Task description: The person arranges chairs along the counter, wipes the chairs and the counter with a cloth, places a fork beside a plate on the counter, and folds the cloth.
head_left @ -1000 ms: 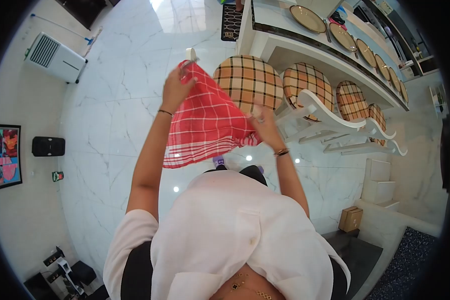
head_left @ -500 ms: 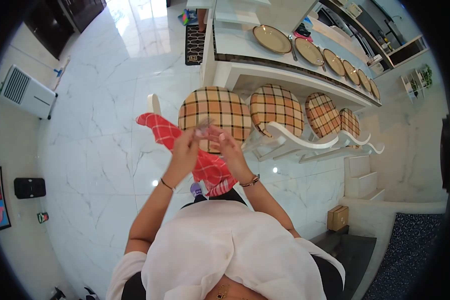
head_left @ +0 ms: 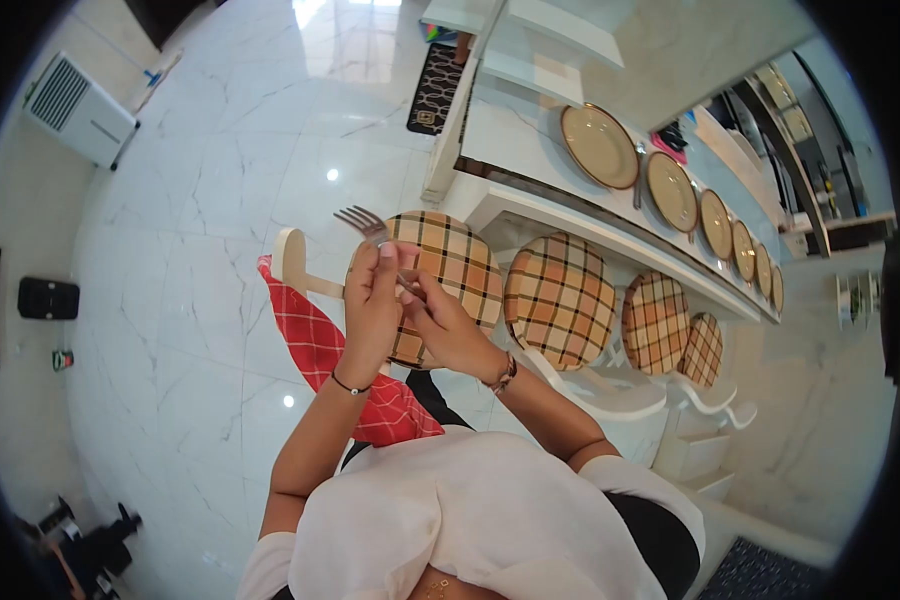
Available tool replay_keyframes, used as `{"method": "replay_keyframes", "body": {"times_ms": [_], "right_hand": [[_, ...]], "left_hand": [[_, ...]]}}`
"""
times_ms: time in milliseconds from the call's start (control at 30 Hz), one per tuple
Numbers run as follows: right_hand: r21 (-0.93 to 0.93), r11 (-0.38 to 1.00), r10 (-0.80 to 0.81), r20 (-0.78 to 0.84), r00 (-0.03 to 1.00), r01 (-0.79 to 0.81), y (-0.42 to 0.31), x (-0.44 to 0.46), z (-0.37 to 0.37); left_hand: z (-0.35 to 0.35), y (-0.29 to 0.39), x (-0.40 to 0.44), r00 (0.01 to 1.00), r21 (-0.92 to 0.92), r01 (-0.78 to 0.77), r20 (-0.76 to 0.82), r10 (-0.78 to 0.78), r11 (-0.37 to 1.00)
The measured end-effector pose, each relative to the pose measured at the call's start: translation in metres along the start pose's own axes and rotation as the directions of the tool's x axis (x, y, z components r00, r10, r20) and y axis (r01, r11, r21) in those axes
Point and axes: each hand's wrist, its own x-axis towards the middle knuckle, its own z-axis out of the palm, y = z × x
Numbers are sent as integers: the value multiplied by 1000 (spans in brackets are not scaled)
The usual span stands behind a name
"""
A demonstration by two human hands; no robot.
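A metal fork (head_left: 368,226) is held between both hands in front of my chest, its tines pointing up and to the left. My left hand (head_left: 375,290) is closed on the fork near its neck. The fingers of my right hand (head_left: 440,317) pinch the handle lower down. Below and behind my left hand, a red cloth with white checks (head_left: 315,340) hangs in a long narrow fold, its lower end near my waist. What bears the cloth is hidden by my left hand and forearm.
Chairs with plaid round seats (head_left: 560,298) line the counter (head_left: 520,130), which carries several beige plates (head_left: 600,146). The nearest chair's white back (head_left: 290,262) stands beside the cloth. An air cooler (head_left: 82,108) is at the left wall.
The cloth, earlier spread between both hands, now hangs folded beside my left forearm. My hands have come together on the fork, which now shows clearly. The view has shifted and turned.
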Motion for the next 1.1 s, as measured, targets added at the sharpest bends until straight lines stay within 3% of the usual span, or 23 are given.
{"method": "replay_keyframes", "body": {"times_ms": [67,100,133,167,200,233,267,333,400,500,633,667,733,800,1033,1100], "right_hand": [[-92,996,-8,-46,999,4,0,6,-13],[-139,984,-132,-134,982,113,14,17,-29],[-193,957,-255,-216,943,215,28,34,-51],[-304,953,-118,-344,932,8,34,55,-85],[-366,906,23,-460,888,-214,40,75,-120],[-524,768,-1,-574,819,-367,40,94,-151],[-675,621,-96,-568,817,-397,57,110,-186],[-846,263,-268,-527,807,-465,79,130,-231],[-896,249,-398,-442,804,-369,86,143,-248],[-883,278,-391,-463,795,-378,96,162,-253],[-856,281,-423,-516,745,-433,106,169,-250],[-826,337,-392,-559,731,-451,106,170,-250],[-840,332,-459,-541,704,-429,109,172,-251],[-830,305,-463,-558,688,-467,110,175,-252],[-874,265,-574,-482,662,-407,121,183,-262],[-895,367,-622,-439,648,-254,118,180,-265]], "left_hand": [[-11,5,12,978,447,-201,140,153,872],[-17,6,12,981,456,-190,116,153,869],[-21,9,6,982,606,-186,90,165,773],[-25,13,-2,982,737,-169,68,176,654],[-29,21,-14,992,727,-73,-21,128,683],[-39,18,-26,980,790,-59,-71,186,611],[-52,13,-38,962,845,-40,-111,249,533],[-75,0,-67,927,806,102,-289,238,583],[-90,-8,-95,876,786,244,-430,218,569],[-118,-42,-125,798,704,305,-557,231,642],[-128,-74,-135,726,281,377,-681,-93,883],[-119,-75,-132,738,172,334,-659,-144,927],[-107,-81,-133,820,294,331,-560,-119,896],[-99,-87,-135,835,416,267,-550,7,869],[-107,-75,-132,855,354,266,-515,-50,897],[-116,-68,-120,842,370,256,-539,-18,893]]}}
